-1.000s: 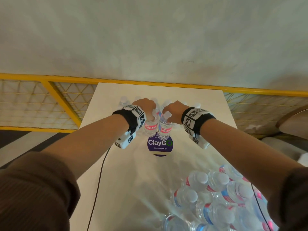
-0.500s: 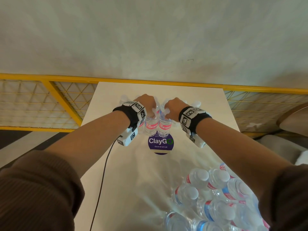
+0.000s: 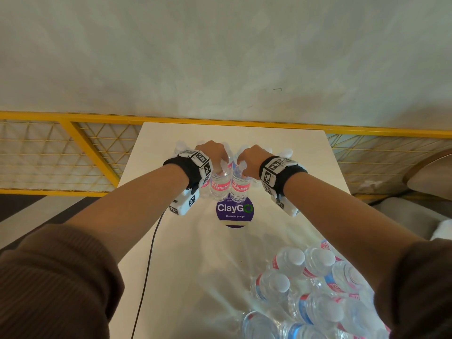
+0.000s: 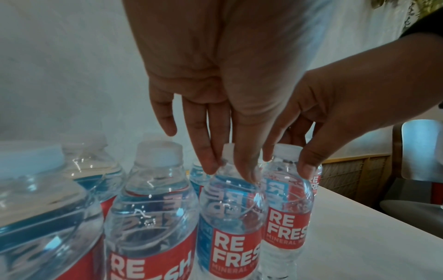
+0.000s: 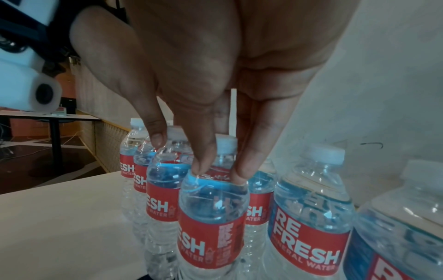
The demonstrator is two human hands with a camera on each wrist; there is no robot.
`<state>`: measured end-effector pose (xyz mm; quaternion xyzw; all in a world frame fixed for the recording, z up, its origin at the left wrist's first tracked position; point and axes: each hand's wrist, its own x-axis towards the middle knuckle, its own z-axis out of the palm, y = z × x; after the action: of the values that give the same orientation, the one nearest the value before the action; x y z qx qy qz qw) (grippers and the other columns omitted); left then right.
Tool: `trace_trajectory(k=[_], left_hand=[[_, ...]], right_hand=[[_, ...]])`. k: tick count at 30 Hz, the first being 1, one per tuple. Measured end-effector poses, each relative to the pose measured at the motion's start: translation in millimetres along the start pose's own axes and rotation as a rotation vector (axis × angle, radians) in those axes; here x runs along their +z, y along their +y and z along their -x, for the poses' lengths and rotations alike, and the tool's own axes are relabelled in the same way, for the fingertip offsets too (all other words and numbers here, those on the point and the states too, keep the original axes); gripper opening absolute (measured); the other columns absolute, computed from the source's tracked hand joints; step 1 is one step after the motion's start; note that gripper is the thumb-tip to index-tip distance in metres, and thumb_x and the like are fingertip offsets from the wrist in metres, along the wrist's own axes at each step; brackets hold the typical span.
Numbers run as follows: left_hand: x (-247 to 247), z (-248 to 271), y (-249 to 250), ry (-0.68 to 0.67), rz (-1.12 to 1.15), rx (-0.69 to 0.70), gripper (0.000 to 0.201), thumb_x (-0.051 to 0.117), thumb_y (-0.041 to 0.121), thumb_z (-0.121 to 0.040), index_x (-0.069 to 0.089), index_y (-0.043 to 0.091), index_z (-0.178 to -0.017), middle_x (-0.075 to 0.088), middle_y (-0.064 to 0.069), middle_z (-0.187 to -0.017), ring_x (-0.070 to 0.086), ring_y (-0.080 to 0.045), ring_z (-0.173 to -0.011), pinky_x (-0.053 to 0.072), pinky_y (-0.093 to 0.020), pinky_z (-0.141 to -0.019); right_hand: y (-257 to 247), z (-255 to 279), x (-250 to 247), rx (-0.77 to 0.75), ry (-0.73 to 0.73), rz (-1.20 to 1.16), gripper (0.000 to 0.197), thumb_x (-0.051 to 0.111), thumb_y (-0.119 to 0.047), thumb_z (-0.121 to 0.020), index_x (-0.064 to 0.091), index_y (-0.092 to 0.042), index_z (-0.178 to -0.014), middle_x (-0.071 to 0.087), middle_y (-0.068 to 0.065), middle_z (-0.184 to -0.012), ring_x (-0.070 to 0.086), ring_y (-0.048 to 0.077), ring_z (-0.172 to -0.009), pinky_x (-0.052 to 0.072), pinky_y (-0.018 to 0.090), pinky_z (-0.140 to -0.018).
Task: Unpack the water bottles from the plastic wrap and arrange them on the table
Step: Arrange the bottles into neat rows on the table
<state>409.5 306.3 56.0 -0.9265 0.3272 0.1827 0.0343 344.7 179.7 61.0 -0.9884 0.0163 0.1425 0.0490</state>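
Observation:
Two clear water bottles with red labels stand side by side at the far end of the white table (image 3: 293,182). My left hand (image 3: 221,165) pinches the neck of the left bottle (image 3: 220,185) from above. In the left wrist view its fingers (image 4: 208,163) close round that bottle's neck (image 4: 230,208). My right hand (image 3: 242,167) pinches the neck of the right bottle (image 3: 241,188); its fingertips (image 5: 200,168) flank the cap of this bottle (image 5: 213,217). Several more bottles (image 4: 153,208) stand in rows behind and beside them. The wrapped pack (image 3: 315,297) lies near right.
A round purple sticker (image 3: 234,212) lies just in front of the two bottles. A black cable (image 3: 149,265) runs down the table's left side. A yellow mesh railing (image 3: 93,152) and a grey wall stand behind the table. A chair (image 3: 430,177) is at right.
Both hands have carried their bottles away from me, past the purple sticker, and brought them against the standing group. Both bottles now sit side by side.

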Motion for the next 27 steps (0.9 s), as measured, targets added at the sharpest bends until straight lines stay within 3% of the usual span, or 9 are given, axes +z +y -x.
trace_trajectory(k=[4, 12, 15, 17, 19, 21, 23, 27], left_hand=[[-1.2, 0.1, 0.7, 0.001, 0.004, 0.006, 0.034, 0.060, 0.023, -0.084, 0.039, 0.023, -0.057, 0.050, 0.003, -0.074, 0.050, -0.022, -0.076, 0.040, -0.030, -0.070], [-5.4, 6.1, 3.7, -0.026, -0.023, 0.003, 0.025, 0.060, 0.022, -0.083, 0.045, 0.022, -0.062, 0.054, 0.000, -0.080, 0.057, -0.024, -0.083, 0.042, -0.031, -0.072], [-11.1, 19.4, 7.2, -0.025, -0.040, -0.012, 0.010, 0.060, 0.026, -0.082, 0.053, 0.020, -0.080, 0.053, 0.002, -0.083, 0.060, -0.026, -0.096, 0.037, -0.032, -0.074], [-13.7, 31.1, 13.2, 0.042, -0.148, 0.021, 0.026, 0.060, 0.033, -0.082, 0.056, 0.022, -0.105, 0.056, 0.001, -0.096, 0.057, -0.027, -0.104, 0.036, -0.037, -0.083], [-14.0, 47.6, 25.8, 0.182, -0.240, 0.130, 0.046, 0.057, 0.039, -0.083, 0.049, 0.027, -0.127, 0.055, 0.000, -0.120, 0.051, -0.027, -0.114, 0.036, -0.041, -0.093], [-9.0, 67.6, 47.8, 0.230, -0.178, 0.281, 0.049, 0.054, 0.041, -0.088, 0.045, 0.028, -0.134, 0.051, 0.001, -0.132, 0.049, -0.025, -0.119, 0.037, -0.041, -0.096], [3.0, 85.9, 75.1, 0.115, -0.055, 0.429, 0.050, 0.055, 0.042, -0.088, 0.045, 0.029, -0.135, 0.051, 0.004, -0.133, 0.049, -0.022, -0.121, 0.040, -0.037, -0.098], [31.9, 106.3, 125.3, -0.158, 0.040, 0.580, 0.057, 0.061, 0.039, -0.086, 0.043, 0.027, -0.138, 0.048, 0.002, -0.136, 0.049, -0.021, -0.122, 0.041, -0.033, -0.100]], right_hand=[[1.2, -1.1, 1.1, -0.019, -0.007, 0.017, 0.030, 0.060, -0.019, -0.089, 0.065, -0.010, -0.117, 0.067, 0.010, -0.113, 0.063, 0.026, -0.103, 0.051, 0.031, -0.091], [-0.2, -1.9, -0.3, -0.025, -0.045, 0.047, 0.032, 0.060, -0.018, -0.089, 0.063, -0.009, -0.119, 0.066, 0.012, -0.116, 0.062, 0.027, -0.106, 0.049, 0.031, -0.092], [-1.6, 4.7, -5.9, -0.029, -0.068, 0.037, 0.034, 0.061, -0.024, -0.088, 0.061, -0.009, -0.119, 0.066, 0.011, -0.114, 0.062, 0.028, -0.105, 0.050, 0.035, -0.094], [3.0, 20.5, -18.0, -0.063, -0.051, 0.015, 0.040, 0.064, -0.027, -0.085, 0.056, -0.011, -0.121, 0.063, 0.011, -0.113, 0.060, 0.030, -0.105, 0.049, 0.037, -0.093], [13.4, 44.0, -31.8, -0.102, -0.050, 0.038, 0.044, 0.062, -0.027, -0.087, 0.052, -0.012, -0.127, 0.060, 0.010, -0.119, 0.057, 0.030, -0.111, 0.044, 0.035, -0.096], [26.5, 74.4, -40.5, -0.087, -0.116, 0.079, 0.046, 0.062, -0.025, -0.088, 0.051, -0.016, -0.132, 0.058, 0.006, -0.127, 0.053, 0.026, -0.118, 0.039, 0.032, -0.101], [37.3, 105.5, -40.4, -0.061, -0.246, 0.116, 0.044, 0.064, -0.028, -0.087, 0.055, -0.020, -0.129, 0.059, 0.002, -0.126, 0.053, 0.021, -0.118, 0.038, 0.028, -0.100], [48.2, 153.1, -13.7, -0.057, -0.471, 0.205, 0.038, 0.064, -0.036, -0.086, 0.061, -0.022, -0.121, 0.062, -0.001, -0.120, 0.055, 0.018, -0.113, 0.041, 0.028, -0.097]])
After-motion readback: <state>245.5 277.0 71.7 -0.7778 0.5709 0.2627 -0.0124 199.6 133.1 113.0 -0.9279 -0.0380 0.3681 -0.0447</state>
